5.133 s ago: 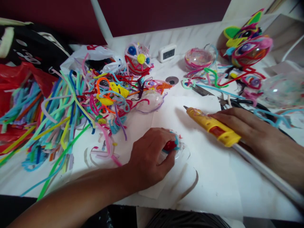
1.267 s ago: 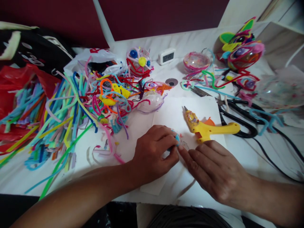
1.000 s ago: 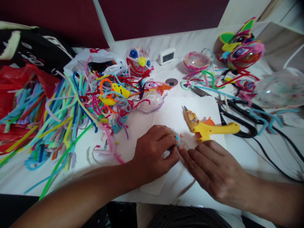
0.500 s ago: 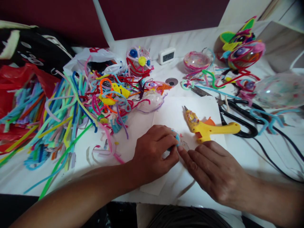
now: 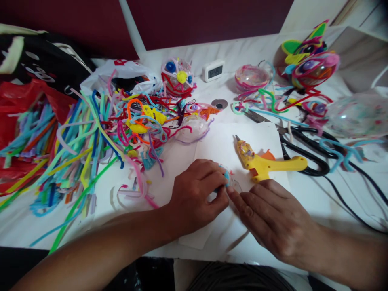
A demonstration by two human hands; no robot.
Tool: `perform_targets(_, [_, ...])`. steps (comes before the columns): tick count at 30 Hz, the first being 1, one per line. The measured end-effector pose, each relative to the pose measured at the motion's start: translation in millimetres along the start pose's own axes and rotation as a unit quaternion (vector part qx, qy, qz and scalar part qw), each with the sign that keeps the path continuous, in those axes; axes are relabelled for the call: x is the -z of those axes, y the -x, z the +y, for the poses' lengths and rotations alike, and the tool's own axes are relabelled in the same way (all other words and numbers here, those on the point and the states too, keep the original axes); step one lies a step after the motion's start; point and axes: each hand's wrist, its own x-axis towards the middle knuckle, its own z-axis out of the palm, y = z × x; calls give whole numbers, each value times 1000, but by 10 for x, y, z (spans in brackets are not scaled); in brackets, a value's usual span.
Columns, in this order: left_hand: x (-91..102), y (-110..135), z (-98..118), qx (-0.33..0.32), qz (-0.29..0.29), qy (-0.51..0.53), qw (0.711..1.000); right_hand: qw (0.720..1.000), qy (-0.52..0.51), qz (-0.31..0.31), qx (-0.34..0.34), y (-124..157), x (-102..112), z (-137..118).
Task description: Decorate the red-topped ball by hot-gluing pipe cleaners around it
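Note:
My left hand (image 5: 194, 194) is curled over a small clear plastic dome with a light-blue pipe cleaner (image 5: 226, 177) on it, holding it down on a white paper sheet (image 5: 221, 141). Most of the dome is hidden under the fingers. My right hand (image 5: 273, 218) lies beside it, its fingertips pressing on the dome's right edge. A yellow glue gun (image 5: 266, 163) lies on the paper just beyond my right hand, with nothing holding it.
A big heap of coloured pipe cleaners (image 5: 91, 133) covers the left of the table, beside a red bag (image 5: 18, 121). Black scissors (image 5: 303, 149) and cables lie right of the glue gun. Decorated clear balls (image 5: 178, 79), a bowl (image 5: 251, 76) and a small clock (image 5: 214, 70) stand at the back.
Five seconds ago my right hand held the glue gun; it now lies on the paper and that hand touches the dome. Over the last second nothing moved.

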Motion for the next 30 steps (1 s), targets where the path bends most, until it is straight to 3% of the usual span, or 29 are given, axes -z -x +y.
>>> perform_targets(30, [2,-6,-14,-25,2,1,1000,996,-84,22,-35,15,-43,40])
